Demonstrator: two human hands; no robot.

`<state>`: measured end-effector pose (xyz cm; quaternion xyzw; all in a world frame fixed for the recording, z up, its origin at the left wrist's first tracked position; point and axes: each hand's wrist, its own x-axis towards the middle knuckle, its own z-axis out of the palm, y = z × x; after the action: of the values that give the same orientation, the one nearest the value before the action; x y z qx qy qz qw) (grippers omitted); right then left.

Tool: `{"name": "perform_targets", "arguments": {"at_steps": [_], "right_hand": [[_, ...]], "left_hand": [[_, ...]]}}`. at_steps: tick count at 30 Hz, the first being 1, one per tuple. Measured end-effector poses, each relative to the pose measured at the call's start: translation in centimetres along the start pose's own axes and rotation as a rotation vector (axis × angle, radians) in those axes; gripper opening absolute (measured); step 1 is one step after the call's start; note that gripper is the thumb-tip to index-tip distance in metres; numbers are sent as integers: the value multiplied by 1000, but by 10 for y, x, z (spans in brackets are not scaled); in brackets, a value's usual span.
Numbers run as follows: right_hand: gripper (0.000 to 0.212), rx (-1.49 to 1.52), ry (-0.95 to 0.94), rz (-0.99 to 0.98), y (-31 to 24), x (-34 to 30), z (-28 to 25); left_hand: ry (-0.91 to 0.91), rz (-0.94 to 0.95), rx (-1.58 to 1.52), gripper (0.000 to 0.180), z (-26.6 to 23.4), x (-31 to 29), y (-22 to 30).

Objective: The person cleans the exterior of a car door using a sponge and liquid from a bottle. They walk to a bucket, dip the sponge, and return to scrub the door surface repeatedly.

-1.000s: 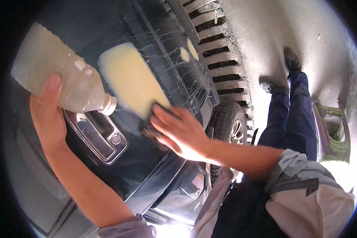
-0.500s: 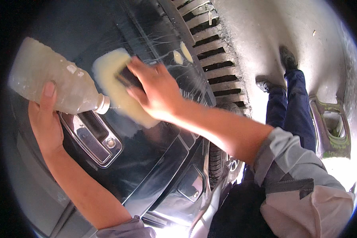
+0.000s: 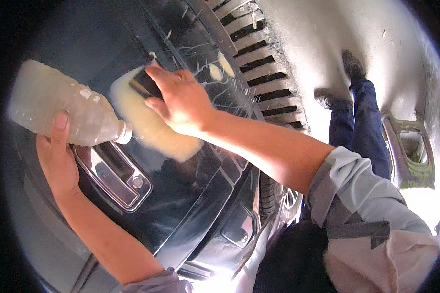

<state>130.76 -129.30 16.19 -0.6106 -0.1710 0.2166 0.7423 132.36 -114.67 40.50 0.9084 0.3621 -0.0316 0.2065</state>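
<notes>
My left hand is wrapped round a cloudy, translucent plastic bottle. It lies tilted, with its neck pointing toward a pale yellow filler patch on a dark car panel. In my right hand is a dark sanding block, pressed on the upper part of the patch. Its working face is hidden against the panel. Milky runs streak the bodywork beyond the patch, and pale droplets show there. A chrome door handle is set in the panel just below the bottle's neck.
A slatted floor drain runs beside the car. On the grey floor, a person's dark-blue trouser legs and dark shoes are at the right, next to a worn plastic stool. A second car handle and a tyre show lower down.
My right hand has moved the block up and left across the patch. More pale droplets show beyond it. The bottle stays in my left hand, slightly lower in the picture.
</notes>
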Motion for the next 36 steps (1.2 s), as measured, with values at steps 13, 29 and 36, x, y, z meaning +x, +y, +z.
{"name": "perform_targets", "arguments": {"at_steps": [13, 29, 36], "right_hand": [[73, -58, 19, -125, 23, -2, -6], [85, -20, -186, 25, -7, -90, -23], [78, -70, -19, -29, 2, 15, -3]], "left_hand": [[78, 1, 77, 72, 4, 6, 1], [161, -43, 114, 66, -8, -14, 21], [217, 79, 13, 62, 1, 2, 11]]}}
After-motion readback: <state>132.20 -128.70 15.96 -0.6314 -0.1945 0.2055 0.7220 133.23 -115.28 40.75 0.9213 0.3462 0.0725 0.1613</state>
